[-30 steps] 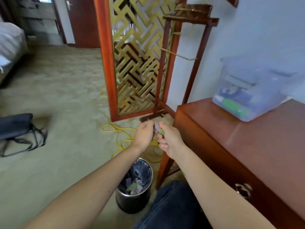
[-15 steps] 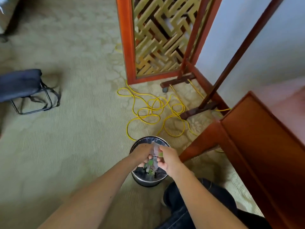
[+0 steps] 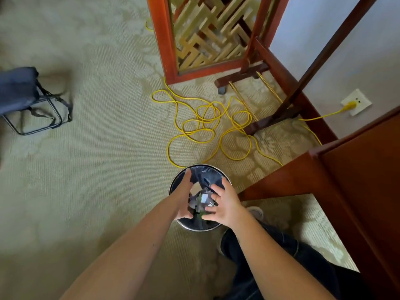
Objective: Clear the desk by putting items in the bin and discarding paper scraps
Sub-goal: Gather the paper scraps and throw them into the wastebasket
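Hovering over the bin (image 3: 205, 165), the left hand (image 3: 183, 202) has its fingers straight and together, pointing away from the person, and holds nothing. Just to its right, the right hand (image 3: 226, 205) is also empty, its fingers spread and loosely bent above the near-right part of the rim. Between the two palms are the scraps (image 3: 203, 199): small white, grey and green bits. Whether they are in the air or already lying inside cannot be told. The bin is round, metal-rimmed and lined with a dark bag (image 3: 208, 175), and it stands on the carpet (image 3: 97, 169) directly under both hands.

Right of the right hand, a leg and side panel of the reddish wooden counter (image 3: 357, 191) rise beside the bin. A shoe (image 3: 256, 212) rests on the carpet just to the right of that hand's wrist, below the counter's edge.

Beyond the fingertips, a yellow cable (image 3: 207, 120) lies in loose loops and runs off right to a wall socket (image 3: 356, 102). Farther past it stands a wooden screen (image 3: 205, 35) with gold lattice, with a dark wooden rack's foot (image 3: 270, 124) to the right of the cable.

Well off to the left of the left hand is a folding stool (image 3: 19, 89) with a dark seat.
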Motion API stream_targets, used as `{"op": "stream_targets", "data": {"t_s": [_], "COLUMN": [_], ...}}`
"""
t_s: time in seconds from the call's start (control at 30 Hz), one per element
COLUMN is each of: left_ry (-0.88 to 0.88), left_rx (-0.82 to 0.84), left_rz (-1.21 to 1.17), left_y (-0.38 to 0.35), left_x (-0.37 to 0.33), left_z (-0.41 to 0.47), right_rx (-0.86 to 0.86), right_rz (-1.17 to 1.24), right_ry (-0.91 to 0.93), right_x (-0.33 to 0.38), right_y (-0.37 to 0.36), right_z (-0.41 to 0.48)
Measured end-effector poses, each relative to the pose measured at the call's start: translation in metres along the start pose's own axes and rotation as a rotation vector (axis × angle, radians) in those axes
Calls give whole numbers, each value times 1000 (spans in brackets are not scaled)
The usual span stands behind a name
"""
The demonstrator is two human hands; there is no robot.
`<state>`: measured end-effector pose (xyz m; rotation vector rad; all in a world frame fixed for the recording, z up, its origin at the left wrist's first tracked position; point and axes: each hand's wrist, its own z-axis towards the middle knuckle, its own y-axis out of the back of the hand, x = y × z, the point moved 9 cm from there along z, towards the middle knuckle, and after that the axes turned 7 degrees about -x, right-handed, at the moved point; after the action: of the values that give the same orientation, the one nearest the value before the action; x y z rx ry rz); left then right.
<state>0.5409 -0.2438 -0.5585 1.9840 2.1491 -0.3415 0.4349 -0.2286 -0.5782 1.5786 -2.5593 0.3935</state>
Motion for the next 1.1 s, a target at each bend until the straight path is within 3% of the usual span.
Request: {"op": "stream_targets", "data": {"t_s": [0.33, 0.53, 0.7, 0.8, 0.93, 1.1], "left_ry": [-125, -275, -359, -462, -645, -627], "left_rx": [-43, -31, 87, 37, -165, -170], "left_rz": [30, 478, 502, 508, 489, 555], "left_y": [8, -3, -15, -10, 4, -4], "left_x": [-6, -7, -9, -16, -33, -33], "left_z": [-8, -24, -43, -46, -50, -45], "right_rx": [24, 79, 86, 103, 127, 121], "right_rz": [37, 19, 6, 22, 53, 41], "right_ry": [57, 121, 153, 166, 156, 161], "right_x": [6, 10, 12, 15, 17, 21], "right_y": [-7, -19, -19, -21, -24, -21], "right_z": [-28, -56, -68, -75, -83, -85]}}
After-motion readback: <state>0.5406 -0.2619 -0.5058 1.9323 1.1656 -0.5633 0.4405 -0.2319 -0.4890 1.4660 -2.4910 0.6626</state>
